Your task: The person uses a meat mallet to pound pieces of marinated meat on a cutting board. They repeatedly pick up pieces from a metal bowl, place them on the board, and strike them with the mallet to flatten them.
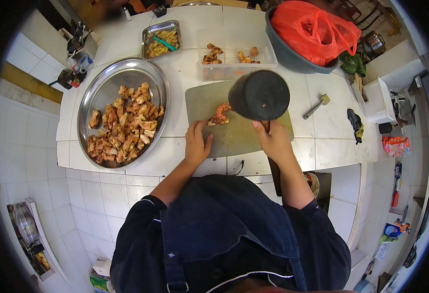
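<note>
My right hand [276,143] grips the dark handle of a mallet with a large black rubber-looking head [262,95]. The head is raised over a grey-green cutting board [207,99] and hides part of it. A reddish-brown rhizome piece [220,114], like galangal or ginger, lies on the board beside the mallet head. At the board's left edge, my left hand [198,141] holds nothing, its thumb apart from the fingers, just below the rhizome. Many similar rhizome pieces [122,121] are piled on an oval steel tray [99,84] to the left.
Behind the board stands a clear plastic container [236,69] with rhizome pieces. A small steel tray [180,36] holds yellowish slices and a green-handled tool. A red plastic bag [309,29] fills a grey tub [291,60] at the back right. A metal meat tenderizer [317,106] lies right.
</note>
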Action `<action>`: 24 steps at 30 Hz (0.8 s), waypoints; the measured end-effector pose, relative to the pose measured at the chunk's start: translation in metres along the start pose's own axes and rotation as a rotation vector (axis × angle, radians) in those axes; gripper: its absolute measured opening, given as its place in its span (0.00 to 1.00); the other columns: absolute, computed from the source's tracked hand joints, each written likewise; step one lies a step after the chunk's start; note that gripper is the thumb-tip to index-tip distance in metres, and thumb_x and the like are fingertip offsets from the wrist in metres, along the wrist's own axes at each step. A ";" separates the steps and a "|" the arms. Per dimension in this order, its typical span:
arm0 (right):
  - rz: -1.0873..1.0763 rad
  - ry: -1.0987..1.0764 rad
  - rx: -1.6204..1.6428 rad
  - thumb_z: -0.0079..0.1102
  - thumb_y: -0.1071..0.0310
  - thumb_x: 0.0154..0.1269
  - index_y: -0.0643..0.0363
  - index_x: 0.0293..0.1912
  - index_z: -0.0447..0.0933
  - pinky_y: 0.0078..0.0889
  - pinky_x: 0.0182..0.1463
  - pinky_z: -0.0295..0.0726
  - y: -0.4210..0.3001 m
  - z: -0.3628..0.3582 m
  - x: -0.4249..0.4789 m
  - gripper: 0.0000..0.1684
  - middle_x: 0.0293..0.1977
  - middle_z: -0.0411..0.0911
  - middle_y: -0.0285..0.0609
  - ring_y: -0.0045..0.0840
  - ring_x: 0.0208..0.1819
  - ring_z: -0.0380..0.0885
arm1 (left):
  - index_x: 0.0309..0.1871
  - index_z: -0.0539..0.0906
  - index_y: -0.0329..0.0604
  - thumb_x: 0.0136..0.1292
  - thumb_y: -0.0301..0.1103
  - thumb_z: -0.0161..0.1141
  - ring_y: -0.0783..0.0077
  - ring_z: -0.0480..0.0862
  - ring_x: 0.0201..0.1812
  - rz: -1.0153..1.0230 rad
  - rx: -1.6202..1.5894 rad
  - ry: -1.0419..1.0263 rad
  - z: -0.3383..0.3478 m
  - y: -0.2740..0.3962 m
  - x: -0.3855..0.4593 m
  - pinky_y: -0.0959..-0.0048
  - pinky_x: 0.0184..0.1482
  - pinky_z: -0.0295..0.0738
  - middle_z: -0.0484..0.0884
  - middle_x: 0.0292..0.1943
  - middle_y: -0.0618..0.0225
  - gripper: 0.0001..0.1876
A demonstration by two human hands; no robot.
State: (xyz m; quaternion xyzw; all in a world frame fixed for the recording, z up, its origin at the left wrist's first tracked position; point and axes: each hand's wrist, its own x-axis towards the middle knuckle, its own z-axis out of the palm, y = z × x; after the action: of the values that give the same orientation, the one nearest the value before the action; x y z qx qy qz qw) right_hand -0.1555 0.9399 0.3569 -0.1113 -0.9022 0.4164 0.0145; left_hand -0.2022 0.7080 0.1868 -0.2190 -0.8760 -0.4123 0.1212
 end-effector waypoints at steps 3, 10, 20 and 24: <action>-0.028 -0.043 -0.071 0.61 0.54 0.70 0.68 0.54 0.72 0.47 0.39 0.80 -0.042 -0.001 0.012 0.27 0.31 0.82 0.58 0.50 0.35 0.84 | 0.70 0.62 0.33 0.63 0.30 0.65 0.39 0.69 0.65 -0.028 -0.035 0.022 0.006 -0.012 -0.011 0.50 0.68 0.63 0.68 0.63 0.42 0.35; -0.015 -0.085 -0.577 0.62 0.47 0.67 0.69 0.51 0.75 0.49 0.42 0.82 0.038 0.100 0.035 0.31 0.34 0.85 0.53 0.50 0.38 0.85 | 0.72 0.52 0.31 0.60 0.25 0.66 0.45 0.69 0.65 -0.018 -0.136 0.063 0.007 -0.018 -0.007 0.54 0.63 0.69 0.60 0.66 0.43 0.41; -0.083 -0.014 -0.018 0.59 0.49 0.72 0.67 0.50 0.75 0.43 0.37 0.81 0.043 0.052 0.008 0.27 0.29 0.83 0.52 0.46 0.30 0.85 | 0.72 0.57 0.37 0.58 0.24 0.67 0.41 0.69 0.65 0.006 -0.119 0.085 0.006 -0.019 -0.005 0.52 0.65 0.69 0.59 0.67 0.40 0.40; 0.163 -0.062 0.142 0.56 0.48 0.74 0.67 0.51 0.73 0.35 0.26 0.77 0.044 0.015 -0.020 0.27 0.21 0.78 0.47 0.30 0.16 0.79 | 0.70 0.63 0.39 0.56 0.28 0.69 0.39 0.69 0.65 -0.043 0.044 -0.043 -0.003 -0.002 0.008 0.51 0.66 0.66 0.63 0.65 0.40 0.39</action>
State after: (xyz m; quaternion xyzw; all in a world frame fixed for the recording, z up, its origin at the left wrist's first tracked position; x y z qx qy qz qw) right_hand -0.1292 0.9525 0.3155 -0.1702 -0.8583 0.4825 -0.0393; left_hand -0.2100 0.7067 0.1902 -0.2064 -0.8918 -0.3904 0.0984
